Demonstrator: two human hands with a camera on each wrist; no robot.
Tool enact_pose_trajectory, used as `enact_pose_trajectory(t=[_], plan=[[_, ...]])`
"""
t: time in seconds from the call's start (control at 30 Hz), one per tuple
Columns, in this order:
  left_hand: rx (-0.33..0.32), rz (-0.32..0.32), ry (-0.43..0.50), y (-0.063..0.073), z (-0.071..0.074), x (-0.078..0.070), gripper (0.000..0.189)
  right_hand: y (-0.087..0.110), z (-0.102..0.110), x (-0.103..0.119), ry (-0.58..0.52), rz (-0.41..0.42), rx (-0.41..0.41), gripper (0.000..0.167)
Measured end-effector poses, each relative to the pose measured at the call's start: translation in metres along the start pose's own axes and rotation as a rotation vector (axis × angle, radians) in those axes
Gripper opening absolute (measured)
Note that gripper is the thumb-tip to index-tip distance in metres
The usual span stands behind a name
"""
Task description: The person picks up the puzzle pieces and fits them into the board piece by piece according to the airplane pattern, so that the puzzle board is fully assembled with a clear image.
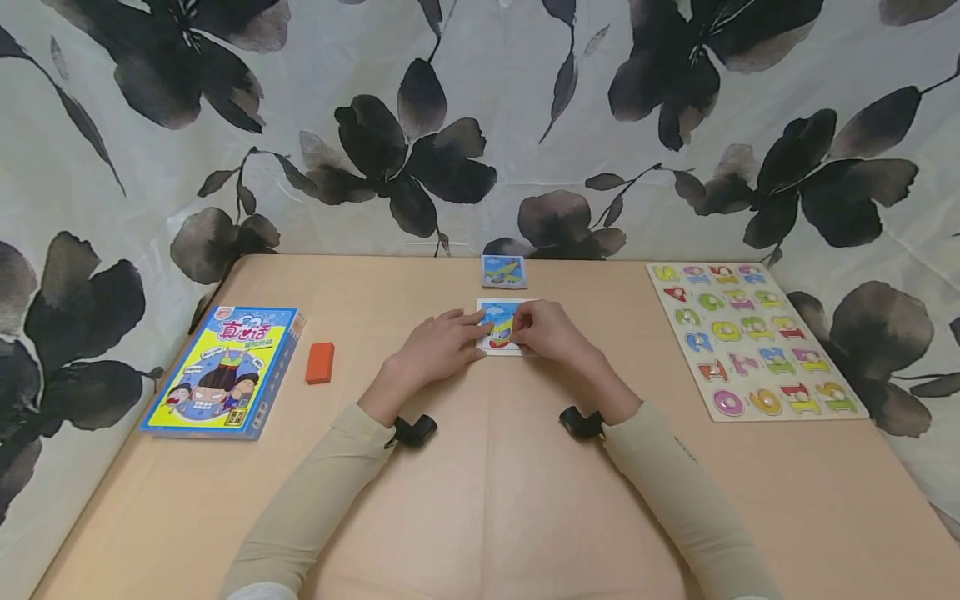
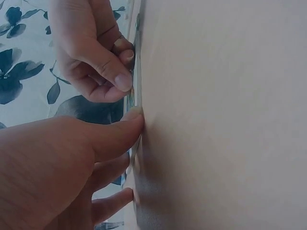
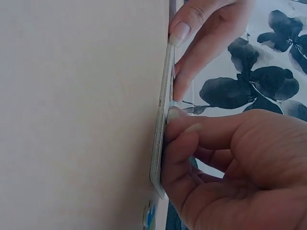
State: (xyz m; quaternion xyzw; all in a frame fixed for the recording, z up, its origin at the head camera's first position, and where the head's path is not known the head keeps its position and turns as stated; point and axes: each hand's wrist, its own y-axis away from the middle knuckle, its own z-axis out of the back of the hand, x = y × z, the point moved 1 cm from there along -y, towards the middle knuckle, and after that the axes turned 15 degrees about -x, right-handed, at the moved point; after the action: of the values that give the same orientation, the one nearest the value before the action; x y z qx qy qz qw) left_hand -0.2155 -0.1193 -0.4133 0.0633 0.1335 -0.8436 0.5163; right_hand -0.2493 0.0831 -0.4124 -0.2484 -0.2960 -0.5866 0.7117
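Observation:
On the table ahead of me lies a small picture card [image 1: 498,317] with a white border and a blue, yellow and red picture. It looks like a thick board edge-on in both wrist views. My left hand [image 1: 442,346] holds it steady at its left side, with straight fingers on its face and the thumb [image 2: 132,117] at its near edge. My right hand [image 1: 551,331] is over the card's right part, fingers curled and fingertips touching its face. Whether a small piece sits between those fingertips is hidden.
Behind the card stands a small blue picture piece [image 1: 503,272]. To the left are a blue-and-yellow box [image 1: 225,371] and a red-orange block [image 1: 319,362]. A white sheet of colourful shapes [image 1: 757,342] lies at right. A floral cloth [image 1: 525,125] hangs behind the table.

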Motion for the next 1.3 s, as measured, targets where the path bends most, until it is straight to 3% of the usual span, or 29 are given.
enact_pose_trajectory(t=[0.27,0.4,0.57,0.77,1.0,1.3], plan=[[0.01,0.009,-0.002,0.003,0.001,0.0,0.052,-0.004,0.005,-0.003,0.044,0.04,0.026,0.004],[-0.001,0.008,-0.006,0.003,0.0,-0.001,0.052,-0.005,0.016,-0.006,0.071,0.07,0.009,0.014],[0.024,0.008,-0.024,0.002,-0.001,-0.004,0.054,-0.004,0.036,-0.016,0.077,0.054,-0.008,0.015],[0.055,0.014,-0.019,0.002,0.0,-0.01,0.054,0.007,0.054,-0.027,0.12,0.02,0.056,0.017],[0.078,-0.027,-0.072,0.005,0.004,-0.014,0.052,0.02,0.058,-0.024,0.23,0.035,0.189,0.03],[0.076,-0.019,-0.083,0.005,-0.001,-0.015,0.047,0.02,0.055,-0.024,0.25,-0.02,0.18,0.015]])
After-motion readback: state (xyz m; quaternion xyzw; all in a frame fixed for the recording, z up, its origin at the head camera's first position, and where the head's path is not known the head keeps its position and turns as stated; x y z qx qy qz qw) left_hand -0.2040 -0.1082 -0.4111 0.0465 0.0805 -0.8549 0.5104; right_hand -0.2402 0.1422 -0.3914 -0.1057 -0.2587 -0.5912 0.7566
